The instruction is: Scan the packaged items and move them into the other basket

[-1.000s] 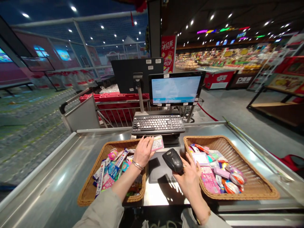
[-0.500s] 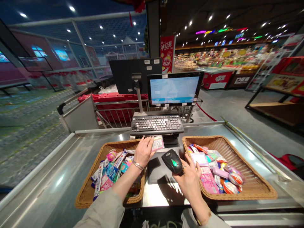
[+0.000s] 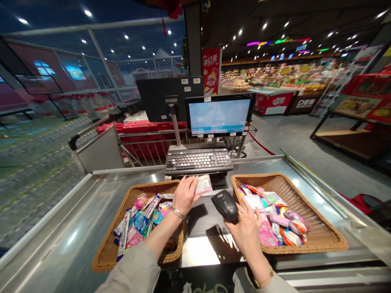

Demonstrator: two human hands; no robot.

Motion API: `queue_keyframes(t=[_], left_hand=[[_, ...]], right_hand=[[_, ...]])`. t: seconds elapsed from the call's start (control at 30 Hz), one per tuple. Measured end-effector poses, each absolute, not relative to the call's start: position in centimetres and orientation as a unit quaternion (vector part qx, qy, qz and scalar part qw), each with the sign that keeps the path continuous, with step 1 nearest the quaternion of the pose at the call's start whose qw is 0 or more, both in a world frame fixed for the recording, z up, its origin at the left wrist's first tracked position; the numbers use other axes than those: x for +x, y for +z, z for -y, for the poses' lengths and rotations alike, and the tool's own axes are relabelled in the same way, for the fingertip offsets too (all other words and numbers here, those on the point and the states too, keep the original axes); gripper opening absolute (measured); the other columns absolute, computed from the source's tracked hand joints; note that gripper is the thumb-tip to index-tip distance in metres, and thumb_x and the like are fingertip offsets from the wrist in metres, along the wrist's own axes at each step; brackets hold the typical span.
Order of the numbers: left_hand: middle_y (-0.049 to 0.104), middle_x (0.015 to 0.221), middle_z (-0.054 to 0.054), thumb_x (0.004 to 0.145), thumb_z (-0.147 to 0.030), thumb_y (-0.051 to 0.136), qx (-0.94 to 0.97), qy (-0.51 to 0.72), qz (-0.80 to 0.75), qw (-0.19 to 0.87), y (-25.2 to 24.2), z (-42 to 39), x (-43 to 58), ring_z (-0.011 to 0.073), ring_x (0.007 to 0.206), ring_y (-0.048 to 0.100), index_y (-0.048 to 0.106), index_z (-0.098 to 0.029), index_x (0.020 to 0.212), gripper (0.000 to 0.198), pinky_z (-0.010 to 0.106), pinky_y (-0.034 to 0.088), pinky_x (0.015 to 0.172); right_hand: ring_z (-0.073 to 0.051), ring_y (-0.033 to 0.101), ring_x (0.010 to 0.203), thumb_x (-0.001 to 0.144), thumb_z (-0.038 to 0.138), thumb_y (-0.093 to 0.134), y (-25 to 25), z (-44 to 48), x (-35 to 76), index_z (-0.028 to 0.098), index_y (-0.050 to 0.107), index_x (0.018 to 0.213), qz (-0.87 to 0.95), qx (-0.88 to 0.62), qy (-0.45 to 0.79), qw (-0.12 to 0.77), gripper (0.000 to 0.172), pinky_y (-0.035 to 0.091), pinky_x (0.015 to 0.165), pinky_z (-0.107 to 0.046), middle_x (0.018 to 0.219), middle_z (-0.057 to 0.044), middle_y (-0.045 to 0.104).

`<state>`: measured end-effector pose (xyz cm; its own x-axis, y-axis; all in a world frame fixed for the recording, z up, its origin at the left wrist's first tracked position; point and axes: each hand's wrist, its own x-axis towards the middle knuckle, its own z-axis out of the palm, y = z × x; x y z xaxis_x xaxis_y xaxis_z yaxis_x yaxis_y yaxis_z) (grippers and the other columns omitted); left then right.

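Note:
My left hand [image 3: 185,194] grips a small flat pink-edged packet [image 3: 203,184] with a printed label facing up, just in front of the keyboard. In my right hand [image 3: 244,224] is a black barcode scanner [image 3: 225,205], its head tilted toward the packet across a short gap. Beneath my left forearm stands a wicker basket [image 3: 100,253] holding candy bars and small colourful packages [image 3: 142,221]. To the right, a second wicker basket [image 3: 328,232] contains pink packs, egg-shaped sweets [image 3: 297,228] and other small goods.
A black keyboard [image 3: 198,159] sits behind my hands, below a lit monitor [image 3: 219,117] and a second screen [image 3: 168,97] facing away. The steel counter [image 3: 70,228] runs to both sides. Beyond are a metal cart [image 3: 146,144] and a red freezer [image 3: 271,101].
The scanner has shifted slightly right, and its green light no longer shows. My left hand keeps its hold on the packet. The whole view has moved a little.

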<state>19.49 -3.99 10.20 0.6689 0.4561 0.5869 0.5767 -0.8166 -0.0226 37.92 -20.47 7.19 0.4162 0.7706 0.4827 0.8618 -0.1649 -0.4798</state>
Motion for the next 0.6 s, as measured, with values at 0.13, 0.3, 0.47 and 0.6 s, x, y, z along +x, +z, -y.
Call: queue_keyframes(t=[0.13, 0.3, 0.47, 0.6], left_hand=[[0.058, 0.129, 0.019, 0.084, -0.029, 0.064, -0.912, -0.292, 0.271, 0.100, 10.2, 4.1, 20.2, 0.0300, 0.122, 0.055, 0.026, -0.015, 0.150, 0.078, 0.056, 0.039, 0.112], [0.059, 0.127, 0.019, 0.083, -0.030, 0.066, -0.917, -0.296, 0.250, 0.097, 10.4, 4.0, 21.6, 0.0297, 0.121, 0.056, 0.031, -0.013, 0.148, 0.076, 0.055, 0.040, 0.112], [0.059, 0.128, 0.018, 0.081, -0.031, 0.069, -0.926, -0.292, 0.225, 0.077, 10.8, 4.2, 23.4, 0.0283, 0.122, 0.055, 0.034, -0.013, 0.146, 0.076, 0.053, 0.038, 0.114], [0.059, 0.130, 0.017, 0.081, -0.031, 0.069, -0.932, -0.289, 0.210, 0.062, 11.1, 4.5, 24.8, 0.0283, 0.123, 0.055, 0.032, -0.015, 0.147, 0.077, 0.054, 0.037, 0.114]], right_hand=[[-0.031, 0.050, 0.126, 0.072, 0.031, 0.060, 7.0, 20.6, 39.1, 0.025, 0.072, 0.094, 0.506, -0.771, -0.100, 0.374, 0.026, 0.018, 0.110, -0.055, 0.115, -0.006, 0.071], [-0.031, 0.048, 0.128, 0.077, 0.037, 0.058, 7.2, 21.1, 40.6, 0.026, 0.073, 0.089, 0.475, -0.784, -0.107, 0.385, 0.022, 0.015, 0.110, -0.053, 0.109, -0.005, 0.073], [-0.032, 0.046, 0.128, 0.081, 0.048, 0.056, 7.4, 22.0, 42.1, 0.023, 0.072, 0.097, 0.441, -0.799, -0.127, 0.389, 0.034, 0.014, 0.110, -0.054, 0.112, -0.008, 0.072], [-0.032, 0.046, 0.128, 0.081, 0.051, 0.058, 7.6, 22.8, 43.2, 0.025, 0.071, 0.103, 0.416, -0.818, -0.131, 0.375, 0.036, 0.014, 0.109, -0.054, 0.112, -0.008, 0.071]])
